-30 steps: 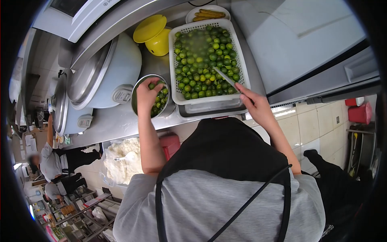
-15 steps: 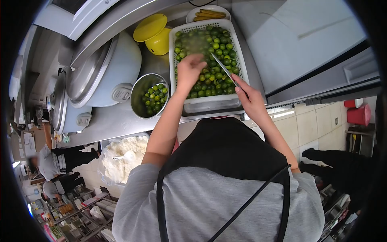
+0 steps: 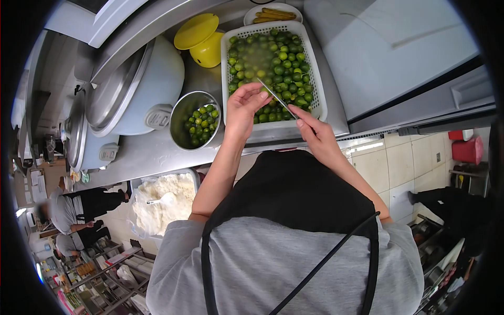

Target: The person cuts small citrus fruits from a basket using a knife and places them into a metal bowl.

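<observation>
A white perforated basket (image 3: 318, 100) full of small green limes (image 3: 286, 65) sits in front of me. Over its near edge, my left hand (image 3: 244, 107) is closed, with a lime (image 3: 264, 90) mostly hidden between thumb and fingers. My right hand (image 3: 317, 128) grips a knife (image 3: 276, 96), its narrow blade pointing up and left, the tip close to my left fingertips. Left of the basket, a round metal pot (image 3: 177, 128) contains more limes, some apparently cut.
A yellow container (image 3: 206, 50) and a plate (image 3: 247, 20) of brown sticks stand behind. Large rice cookers (image 3: 163, 84) line the left. Below the counter, a tub of white rice (image 3: 178, 194) holds a scoop. Other people (image 3: 71, 210) stand far left and right.
My left hand has come back from over the limes and closed its fingers. My right hand has drawn the knife nearer and leftward, bringing the blade to my left fingertips.
</observation>
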Action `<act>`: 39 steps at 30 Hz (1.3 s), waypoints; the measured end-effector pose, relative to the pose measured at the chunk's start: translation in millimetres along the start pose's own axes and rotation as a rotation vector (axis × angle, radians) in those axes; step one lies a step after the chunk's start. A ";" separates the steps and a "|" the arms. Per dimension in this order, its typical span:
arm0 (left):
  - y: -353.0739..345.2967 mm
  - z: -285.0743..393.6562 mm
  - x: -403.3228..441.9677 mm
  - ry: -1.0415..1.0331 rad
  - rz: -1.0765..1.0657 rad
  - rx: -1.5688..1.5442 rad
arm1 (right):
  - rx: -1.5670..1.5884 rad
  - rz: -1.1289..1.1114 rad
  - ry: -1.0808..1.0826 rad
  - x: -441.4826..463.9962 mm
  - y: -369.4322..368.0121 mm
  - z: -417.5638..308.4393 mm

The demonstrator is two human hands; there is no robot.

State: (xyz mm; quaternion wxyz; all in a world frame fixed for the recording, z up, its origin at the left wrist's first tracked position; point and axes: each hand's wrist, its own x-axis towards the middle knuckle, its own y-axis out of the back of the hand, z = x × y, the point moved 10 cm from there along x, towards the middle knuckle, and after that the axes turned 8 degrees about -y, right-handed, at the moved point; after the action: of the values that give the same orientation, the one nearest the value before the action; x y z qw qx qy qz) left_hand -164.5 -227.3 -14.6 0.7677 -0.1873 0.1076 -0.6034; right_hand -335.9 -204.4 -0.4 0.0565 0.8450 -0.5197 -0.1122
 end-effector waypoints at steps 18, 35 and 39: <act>-11.4 -22.6 -2.8 0.057 -0.116 0.067 | 0.017 0.062 -0.076 -1.5 13.2 15.0; -5.0 -17.6 1.9 0.055 -0.053 -0.006 | 0.040 0.059 -0.095 -7.1 17.9 19.2; -1.1 -17.7 2.2 0.040 -0.041 0.039 | 0.012 0.021 -0.081 -10.4 11.3 16.6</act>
State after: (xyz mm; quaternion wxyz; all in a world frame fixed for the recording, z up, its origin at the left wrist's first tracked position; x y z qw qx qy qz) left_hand -171.8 -232.4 -30.1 0.7565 -0.1621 0.1073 -0.6244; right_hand -354.3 -199.9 -12.7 0.0317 0.8345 -0.5313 -0.1427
